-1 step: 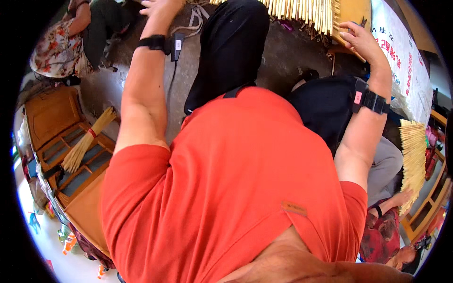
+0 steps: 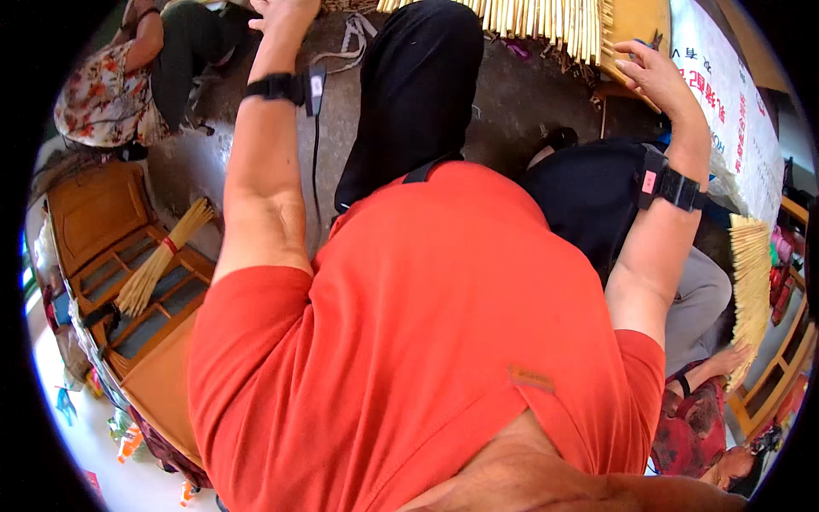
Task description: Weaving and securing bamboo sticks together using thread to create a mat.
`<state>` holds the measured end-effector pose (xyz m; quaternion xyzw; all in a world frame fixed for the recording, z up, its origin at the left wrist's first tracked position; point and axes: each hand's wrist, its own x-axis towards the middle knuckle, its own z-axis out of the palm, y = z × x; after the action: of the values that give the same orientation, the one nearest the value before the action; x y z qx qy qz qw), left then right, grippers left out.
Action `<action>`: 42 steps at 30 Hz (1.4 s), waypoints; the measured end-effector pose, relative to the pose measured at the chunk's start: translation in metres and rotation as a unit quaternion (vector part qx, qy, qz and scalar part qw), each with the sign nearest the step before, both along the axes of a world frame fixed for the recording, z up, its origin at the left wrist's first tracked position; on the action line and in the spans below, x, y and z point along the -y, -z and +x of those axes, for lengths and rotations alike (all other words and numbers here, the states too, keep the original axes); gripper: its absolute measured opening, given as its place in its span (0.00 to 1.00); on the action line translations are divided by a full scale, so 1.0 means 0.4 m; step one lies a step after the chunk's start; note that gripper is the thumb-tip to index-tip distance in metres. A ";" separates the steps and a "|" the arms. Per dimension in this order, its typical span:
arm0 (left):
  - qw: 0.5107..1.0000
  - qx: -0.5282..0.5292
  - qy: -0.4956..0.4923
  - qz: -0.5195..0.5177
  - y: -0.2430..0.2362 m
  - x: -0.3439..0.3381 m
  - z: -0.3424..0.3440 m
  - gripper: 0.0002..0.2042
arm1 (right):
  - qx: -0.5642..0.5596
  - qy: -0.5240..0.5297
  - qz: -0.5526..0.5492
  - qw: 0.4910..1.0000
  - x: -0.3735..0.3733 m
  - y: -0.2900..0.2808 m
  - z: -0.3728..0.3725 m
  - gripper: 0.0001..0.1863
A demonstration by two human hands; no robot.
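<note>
A large white banner (image 2: 725,102) with red printed characters is hanging along the upper right, running from the top edge down toward the right rim, just behind the raised right hand (image 2: 657,77). A small pink rectangular label (image 2: 649,182) is sitting on the black wrist strap (image 2: 674,186) of that arm. A small grey rectangular tag (image 2: 316,86) is showing on the black strap (image 2: 277,87) around the left wrist. No screens are showing.
</note>
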<state>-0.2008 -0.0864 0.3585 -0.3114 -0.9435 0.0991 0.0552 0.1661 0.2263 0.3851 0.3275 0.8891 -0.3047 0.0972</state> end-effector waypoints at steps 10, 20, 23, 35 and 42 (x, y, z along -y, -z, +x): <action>0.636 0.304 0.702 0.096 0.116 -0.116 0.595 0.32 | -0.054 0.008 -0.013 0.998 -0.021 -0.007 0.031 0.19; 0.981 0.121 -0.075 -0.135 0.146 0.206 0.088 0.25 | -0.062 0.029 -0.033 0.997 -0.027 -0.018 0.075 0.18; 0.899 0.154 0.065 0.406 0.165 0.223 0.105 0.10 | -0.050 0.027 -0.035 0.998 -0.025 -0.006 0.072 0.18; 0.850 -0.048 0.322 0.414 0.123 0.064 0.287 0.06 | -0.042 0.005 -0.031 0.999 -0.043 0.010 0.032 0.18; 0.885 -0.009 0.360 0.294 0.090 0.073 0.216 0.03 | -0.081 0.055 -0.214 0.972 -0.125 -0.007 0.098 0.20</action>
<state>-0.1142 -0.1157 0.3225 -0.5984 -0.7518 -0.2069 0.1844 0.2052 0.2765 0.3879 0.3219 0.7888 -0.5181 0.0754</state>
